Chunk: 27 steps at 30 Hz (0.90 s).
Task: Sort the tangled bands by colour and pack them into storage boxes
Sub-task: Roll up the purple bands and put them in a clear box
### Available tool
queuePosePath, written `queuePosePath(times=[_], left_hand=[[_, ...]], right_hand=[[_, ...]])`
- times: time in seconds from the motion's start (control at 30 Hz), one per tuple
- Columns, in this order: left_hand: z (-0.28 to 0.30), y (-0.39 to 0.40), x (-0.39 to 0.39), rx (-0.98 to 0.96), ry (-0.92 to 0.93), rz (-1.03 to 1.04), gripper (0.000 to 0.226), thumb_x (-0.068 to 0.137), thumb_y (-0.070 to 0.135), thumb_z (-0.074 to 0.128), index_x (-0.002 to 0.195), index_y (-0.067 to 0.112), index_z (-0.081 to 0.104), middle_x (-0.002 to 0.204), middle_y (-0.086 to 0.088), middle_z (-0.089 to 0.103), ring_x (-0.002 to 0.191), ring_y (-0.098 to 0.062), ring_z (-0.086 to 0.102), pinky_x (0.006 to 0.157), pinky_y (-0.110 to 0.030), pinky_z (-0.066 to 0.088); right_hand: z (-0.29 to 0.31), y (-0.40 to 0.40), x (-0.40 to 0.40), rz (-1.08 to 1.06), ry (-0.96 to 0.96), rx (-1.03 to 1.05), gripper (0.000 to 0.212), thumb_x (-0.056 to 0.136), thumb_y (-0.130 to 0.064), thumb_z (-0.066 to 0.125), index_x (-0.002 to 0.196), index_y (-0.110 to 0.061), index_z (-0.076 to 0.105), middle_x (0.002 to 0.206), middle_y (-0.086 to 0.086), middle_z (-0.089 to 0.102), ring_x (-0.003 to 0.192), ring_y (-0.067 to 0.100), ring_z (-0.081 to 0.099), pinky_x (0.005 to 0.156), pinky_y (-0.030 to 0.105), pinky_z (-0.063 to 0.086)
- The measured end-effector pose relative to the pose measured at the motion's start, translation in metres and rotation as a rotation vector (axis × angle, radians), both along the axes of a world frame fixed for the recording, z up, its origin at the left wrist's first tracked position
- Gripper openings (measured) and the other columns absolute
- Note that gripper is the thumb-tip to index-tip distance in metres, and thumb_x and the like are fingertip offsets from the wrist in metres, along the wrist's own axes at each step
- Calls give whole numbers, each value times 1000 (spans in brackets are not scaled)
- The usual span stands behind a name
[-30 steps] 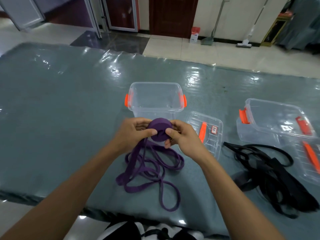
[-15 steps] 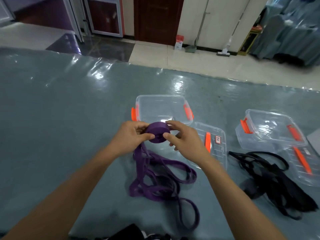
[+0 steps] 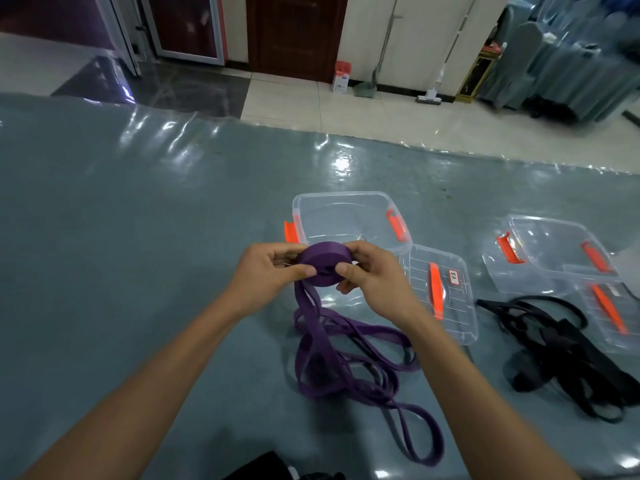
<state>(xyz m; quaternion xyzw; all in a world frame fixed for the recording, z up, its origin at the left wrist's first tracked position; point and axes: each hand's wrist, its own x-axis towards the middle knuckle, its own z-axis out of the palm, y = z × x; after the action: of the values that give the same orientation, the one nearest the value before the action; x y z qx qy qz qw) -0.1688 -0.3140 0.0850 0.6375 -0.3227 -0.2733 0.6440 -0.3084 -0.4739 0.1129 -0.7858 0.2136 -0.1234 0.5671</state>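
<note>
Shiny plastic covers the big grey table [image 3: 138,237], and it looks slippery. Both hands hold a purple roll [image 3: 320,266] up in the air, just in front of a clear box [image 3: 346,216] with orange clips. The left hand [image 3: 266,275] pinches the roll with thumb and curled fingers on one side. The right hand [image 3: 372,277] pinches the other side the same way. The rest of the purple band [image 3: 346,358] hangs down from the roll and lies in messy loops on the table.

The roll could pop open if one thumb slips, because it looks wound tight. Then the winding would need doing again. The loose loops cross over each other, so they might knot when pulled up. A black pile [image 3: 568,355] lies well apart on the right, beside another box [image 3: 554,247], so the colours should not mix. The lid [image 3: 440,292] lies close by and could get bumped.
</note>
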Motion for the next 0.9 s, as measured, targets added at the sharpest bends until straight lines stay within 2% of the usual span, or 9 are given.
queuePosePath(times=[0.13, 0.23, 0.37, 0.47, 0.63, 0.7, 0.77, 0.9], left_hand=[[-5, 10, 16, 47, 28, -30, 33, 74, -3, 82, 98, 18, 77, 94, -1, 79, 87, -15, 75, 85, -26, 58], [-5, 15, 24, 60, 26, -90, 32, 72, -6, 82, 94, 17, 77, 89, -2, 79, 80, -13, 74, 79, -23, 57], [-1, 15, 28, -4, 82, -66, 29, 66, 14, 84, 93, 16, 77, 91, -4, 79, 82, -16, 75, 80, -25, 59], [-2, 15, 28, -27, 107, -51, 31, 66, 17, 83, 97, 18, 76, 96, -2, 79, 88, -15, 75, 82, -24, 58], [-1, 21, 25, -39, 124, -64, 31, 72, 4, 80, 100, 16, 75, 95, 1, 79, 87, -12, 75, 79, -21, 56], [1, 21, 25, -55, 101, -40, 31, 70, 8, 81, 98, 16, 75, 92, 2, 79, 85, -11, 75, 78, -20, 56], [1, 22, 26, -45, 54, -23, 29, 70, 8, 82, 96, 19, 75, 92, 4, 79, 85, -10, 75, 79, -20, 56], [-1, 28, 26, 36, -64, -36, 33, 75, -5, 82, 98, 18, 77, 92, 1, 79, 85, -14, 75, 83, -25, 58]], right_hand=[[-6, 10, 8, 18, 9, 58, 17, 95, -3, 63, 112, -5, 66, 99, 18, 72, 66, 28, 65, 69, 38, 59], [-5, 12, 12, 45, 15, 68, 17, 95, -5, 64, 112, -6, 67, 97, 18, 72, 65, 29, 64, 67, 37, 59], [4, 15, 19, 44, -30, 70, 17, 96, -4, 62, 110, -11, 68, 91, 23, 71, 62, 28, 62, 61, 31, 56], [7, 17, 22, 8, -58, 78, 20, 97, -3, 59, 116, -3, 66, 94, 27, 70, 64, 29, 61, 62, 32, 56], [0, 24, 19, -66, -137, 293, 21, 100, -4, 55, 119, -2, 63, 96, 18, 71, 65, 27, 61, 67, 35, 56], [-7, 32, 18, -74, -152, 360, 21, 100, -5, 53, 120, -2, 62, 98, 17, 70, 67, 28, 61, 69, 35, 57], [-11, 35, 16, -65, -117, 289, 22, 101, -7, 55, 122, -6, 62, 103, 15, 71, 72, 31, 65, 72, 38, 58], [0, 28, 12, -27, 28, -121, 38, 95, -19, 67, 132, -23, 58, 113, -4, 70, 70, 19, 69, 65, 36, 60]])
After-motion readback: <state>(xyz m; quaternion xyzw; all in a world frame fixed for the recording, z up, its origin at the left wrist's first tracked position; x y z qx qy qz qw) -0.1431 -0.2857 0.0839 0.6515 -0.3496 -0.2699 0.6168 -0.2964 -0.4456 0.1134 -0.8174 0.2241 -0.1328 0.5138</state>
